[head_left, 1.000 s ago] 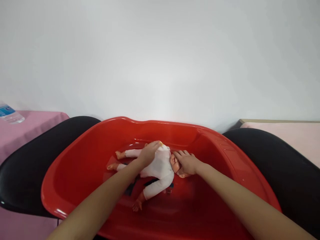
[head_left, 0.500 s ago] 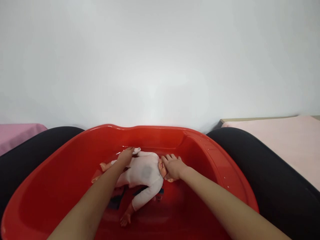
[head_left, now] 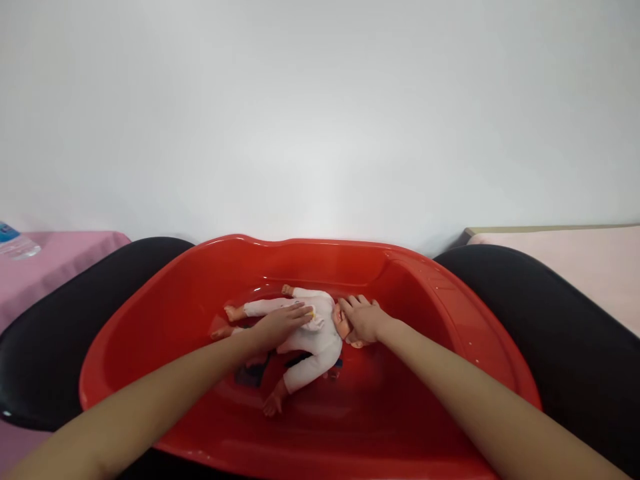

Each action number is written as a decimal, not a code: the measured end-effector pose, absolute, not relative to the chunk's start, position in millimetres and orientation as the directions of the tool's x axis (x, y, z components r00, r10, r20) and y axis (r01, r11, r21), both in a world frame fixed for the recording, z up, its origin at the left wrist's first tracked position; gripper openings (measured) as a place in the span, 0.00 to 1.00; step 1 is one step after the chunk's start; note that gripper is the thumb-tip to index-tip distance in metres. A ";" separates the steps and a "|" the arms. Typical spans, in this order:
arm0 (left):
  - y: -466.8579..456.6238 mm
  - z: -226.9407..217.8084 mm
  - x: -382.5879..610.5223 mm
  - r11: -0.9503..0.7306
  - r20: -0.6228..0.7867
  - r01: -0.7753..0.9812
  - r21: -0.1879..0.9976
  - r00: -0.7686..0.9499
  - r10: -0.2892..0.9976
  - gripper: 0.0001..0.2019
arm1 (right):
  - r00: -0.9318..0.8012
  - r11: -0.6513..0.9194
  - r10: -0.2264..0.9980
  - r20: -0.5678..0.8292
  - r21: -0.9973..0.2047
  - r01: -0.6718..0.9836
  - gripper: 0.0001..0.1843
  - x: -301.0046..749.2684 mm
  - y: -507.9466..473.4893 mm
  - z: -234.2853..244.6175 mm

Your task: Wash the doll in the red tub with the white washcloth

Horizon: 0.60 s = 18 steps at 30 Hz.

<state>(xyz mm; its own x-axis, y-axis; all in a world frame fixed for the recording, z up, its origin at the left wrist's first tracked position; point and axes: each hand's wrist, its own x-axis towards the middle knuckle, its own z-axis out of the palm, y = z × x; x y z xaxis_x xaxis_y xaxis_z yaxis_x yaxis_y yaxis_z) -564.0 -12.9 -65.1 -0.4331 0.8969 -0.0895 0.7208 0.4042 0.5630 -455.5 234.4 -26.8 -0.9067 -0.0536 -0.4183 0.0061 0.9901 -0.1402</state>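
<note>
A baby doll [head_left: 320, 337] in a white suit lies on its back in a red plastic tub [head_left: 440, 300], head to the right, feet to the left. My left hand [head_left: 280, 325] rests flat on the doll's belly with fingers stretched out. A small yellow bit shows at its fingertips. My right hand [head_left: 364, 319] cups the doll's head, fingers curved over the face. One doll arm [head_left: 293, 383] reaches toward me.
The tub sits across two black chair seats [head_left: 550, 320]. A pink-covered table [head_left: 55, 257] with a water bottle [head_left: 13, 241] is at the left. A pale pink surface [head_left: 590, 260] lies at the right. A white wall fills the background.
My left hand moved from the doll's far side down onto its belly. The view shifted left, then back right. My right hand stayed on the head.
</note>
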 end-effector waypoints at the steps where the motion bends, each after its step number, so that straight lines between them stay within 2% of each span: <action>1: -29.2 -60.0 -566.7 0.392 -0.117 0.734 0.554 -0.398 0.910 0.27 | -0.906 0.990 -0.051 -0.420 -0.138 0.008 0.53 -455.4 234.2 -26.7; 6: -107.6 -40.6 -583.4 0.438 -0.246 0.711 0.550 -0.363 0.899 0.20 | -0.898 0.990 -0.045 -0.437 -0.142 0.019 0.57 -456.2 233.6 -24.7; 11: -153.5 -18.0 -591.9 0.689 -0.425 0.576 0.439 -0.542 0.725 0.14 | -0.904 0.989 -0.059 -0.424 -0.150 0.006 0.55 -459.1 237.2 -31.6; 14: -151.0 -0.9 -593.2 0.698 -0.394 0.605 0.382 -0.577 0.716 0.14 | -0.916 0.985 -0.082 -0.392 -0.169 -0.016 0.57 -461.0 241.0 -40.2; 18: -108.9 1.8 -582.7 0.598 -0.148 0.662 0.453 -0.605 0.782 0.23 | -0.921 0.986 -0.053 -0.386 -0.168 0.014 0.55 -461.2 240.2 -42.0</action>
